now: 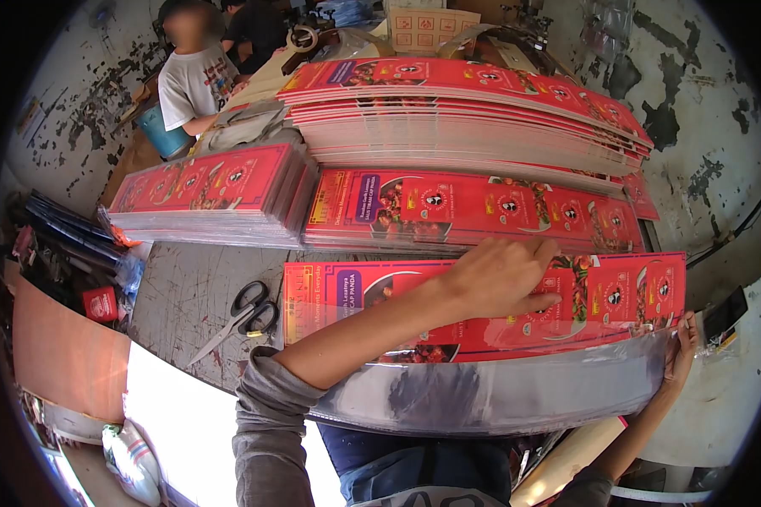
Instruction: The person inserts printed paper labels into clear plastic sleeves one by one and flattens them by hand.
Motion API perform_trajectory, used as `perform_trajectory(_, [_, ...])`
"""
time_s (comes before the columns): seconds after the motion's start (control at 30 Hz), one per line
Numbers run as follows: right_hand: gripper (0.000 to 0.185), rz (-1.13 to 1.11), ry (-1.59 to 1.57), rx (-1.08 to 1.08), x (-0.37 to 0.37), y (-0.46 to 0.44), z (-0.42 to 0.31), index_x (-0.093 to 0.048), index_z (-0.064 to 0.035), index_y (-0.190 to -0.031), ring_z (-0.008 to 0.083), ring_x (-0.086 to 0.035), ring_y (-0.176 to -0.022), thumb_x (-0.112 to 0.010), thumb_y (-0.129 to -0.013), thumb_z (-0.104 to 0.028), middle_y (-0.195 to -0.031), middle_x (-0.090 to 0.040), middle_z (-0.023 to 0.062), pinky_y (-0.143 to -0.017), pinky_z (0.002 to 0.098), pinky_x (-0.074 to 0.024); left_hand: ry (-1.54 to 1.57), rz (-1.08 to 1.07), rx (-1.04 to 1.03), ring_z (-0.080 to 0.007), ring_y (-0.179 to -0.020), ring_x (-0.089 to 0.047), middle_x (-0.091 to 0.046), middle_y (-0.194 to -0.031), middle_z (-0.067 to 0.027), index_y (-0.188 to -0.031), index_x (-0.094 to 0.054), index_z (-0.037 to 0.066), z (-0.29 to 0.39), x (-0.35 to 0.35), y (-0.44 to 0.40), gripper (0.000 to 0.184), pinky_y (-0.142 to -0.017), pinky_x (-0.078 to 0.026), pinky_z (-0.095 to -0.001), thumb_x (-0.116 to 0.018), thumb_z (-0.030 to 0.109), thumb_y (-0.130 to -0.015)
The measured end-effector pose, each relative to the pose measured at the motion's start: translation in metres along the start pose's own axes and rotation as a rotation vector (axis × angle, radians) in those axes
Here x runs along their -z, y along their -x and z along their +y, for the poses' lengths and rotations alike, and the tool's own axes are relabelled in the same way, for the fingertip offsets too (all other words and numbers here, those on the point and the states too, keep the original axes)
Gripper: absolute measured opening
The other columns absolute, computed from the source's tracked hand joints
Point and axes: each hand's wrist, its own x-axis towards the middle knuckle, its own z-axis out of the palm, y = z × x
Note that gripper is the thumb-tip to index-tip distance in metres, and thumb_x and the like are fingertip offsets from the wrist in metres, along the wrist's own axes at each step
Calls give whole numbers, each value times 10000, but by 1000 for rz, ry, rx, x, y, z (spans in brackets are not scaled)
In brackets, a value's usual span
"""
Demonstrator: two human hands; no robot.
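A long red printed sheet (634, 291) lies across the near side of the table, its lower part under clear plastic film (499, 393). My left hand (507, 275) rests on the sheet's middle, palm down, thumb apart from the bent fingers. At the right end, my right hand (683, 348) is closed on the edge of the clear plastic, its fingers partly hidden. Black-handled scissors (243, 319) lie left of the sheet with their blades apart. Just behind it is a low stack of similar red sheets (473, 207).
A tall stack of red sheets (473, 127) stands at the back, and another stack (203, 190) at the left. The worn grey tabletop (182, 283) shows around the scissors. A person (199, 80) in a white shirt is at the far left, near a blue bucket (165, 131).
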Motion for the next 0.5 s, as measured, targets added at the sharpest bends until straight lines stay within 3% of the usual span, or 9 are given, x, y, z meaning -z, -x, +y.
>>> perform_trajectory(0.27, [138,11,-13,11,2,-1,2,-448,-70,-898,118,-525,-894,-571,-834,-74,-937,-544,42,-826,324,-453,-3,24,-22,-353,-501,-561,-503,-489,-156,-1034,-449,-45,-3,-3,1,509,-473,-458,-446,-590,383,-797])
perform_trajectory(0.33, [98,-13,-25,-10,3,0,1,-485,-67,-911,76,-493,-891,-555,-843,-62,-929,-530,6,-825,245,-379,-8,21,-20,-351,-505,-563,-506,-496,-155,-1033,-449,-45,-3,-3,1,508,-473,-458,-446,-591,382,-797])
perform_trajectory(0.5, [107,-26,-30,-7,6,-1,3,-480,-63,-926,77,-492,-895,-551,-847,-67,-944,-523,8,-832,249,-391,-4,20,-20,-349,-515,-566,-514,-513,-151,-1029,-449,-44,-2,-3,1,503,-477,-459,-447,-593,378,-795])
